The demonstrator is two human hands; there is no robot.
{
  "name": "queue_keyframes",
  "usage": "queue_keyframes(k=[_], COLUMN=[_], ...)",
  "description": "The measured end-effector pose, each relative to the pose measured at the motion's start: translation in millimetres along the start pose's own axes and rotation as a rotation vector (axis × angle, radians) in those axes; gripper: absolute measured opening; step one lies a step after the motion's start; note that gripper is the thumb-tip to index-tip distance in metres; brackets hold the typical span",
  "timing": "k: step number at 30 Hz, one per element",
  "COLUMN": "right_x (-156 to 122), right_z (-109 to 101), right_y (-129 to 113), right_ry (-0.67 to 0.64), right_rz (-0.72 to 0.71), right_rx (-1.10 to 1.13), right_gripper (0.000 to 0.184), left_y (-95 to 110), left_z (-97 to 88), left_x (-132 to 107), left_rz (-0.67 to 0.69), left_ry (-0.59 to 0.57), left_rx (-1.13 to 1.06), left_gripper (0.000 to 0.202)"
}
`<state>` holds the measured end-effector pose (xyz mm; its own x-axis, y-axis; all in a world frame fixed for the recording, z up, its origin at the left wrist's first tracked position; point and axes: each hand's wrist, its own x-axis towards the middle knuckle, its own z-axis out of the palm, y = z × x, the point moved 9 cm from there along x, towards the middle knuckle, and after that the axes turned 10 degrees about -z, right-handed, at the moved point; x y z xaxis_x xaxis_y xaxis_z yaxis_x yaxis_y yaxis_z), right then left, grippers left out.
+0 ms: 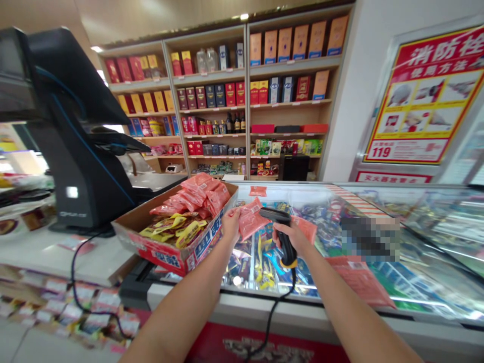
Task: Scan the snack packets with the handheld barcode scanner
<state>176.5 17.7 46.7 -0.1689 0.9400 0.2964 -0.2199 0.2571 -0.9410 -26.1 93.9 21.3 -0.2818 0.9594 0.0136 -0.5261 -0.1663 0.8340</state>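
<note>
My left hand (231,225) pinches the edge of a pink-orange snack packet (251,221) above the glass top of a chest freezer. In my right hand (293,239) is a black barcode scanner (284,237), its head pointed left at the packet and close to it. A cable hangs from its handle toward me. Another pink packet (307,229) shows behind my right hand. A larger pink packet (359,282) lies on the glass by my right forearm, which covers part of it. A small one (258,191) lies at the far edge.
An open cardboard box (159,254) of pink and yellow packets stands left of my hands. Beyond it is a black checkout terminal (75,131) on a counter. Wrapped ice creams show through the freezer glass (321,201). Shelves (212,111) of boxed goods line the back wall.
</note>
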Motion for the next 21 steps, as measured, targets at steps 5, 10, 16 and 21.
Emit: queue_keyframes(k=[5,10,16,21], right_x=[4,4,8,22], right_z=[-4,0,39,86], right_y=[2,-4,-38,-46], right_ry=[0.020,0.057,-0.019,-0.071], right_rz=[-0.042,-0.053,-0.112,-0.136], right_rx=[0.023,0.031,-0.052,0.013], right_gripper=[0.025,0.026,0.026,0.025], left_y=[-2,9,65,145], left_z=[3.9,13.7,20.4,-32.2], left_x=[-2,-17,-31,-22], left_rz=[-0.015,0.031,0.151,0.295], left_ry=[-0.038,-0.020,-0.051,0.130], left_rx=[-0.018,0.073,0.103,0.089], left_gripper=[0.039,0.033,0.030,0.031])
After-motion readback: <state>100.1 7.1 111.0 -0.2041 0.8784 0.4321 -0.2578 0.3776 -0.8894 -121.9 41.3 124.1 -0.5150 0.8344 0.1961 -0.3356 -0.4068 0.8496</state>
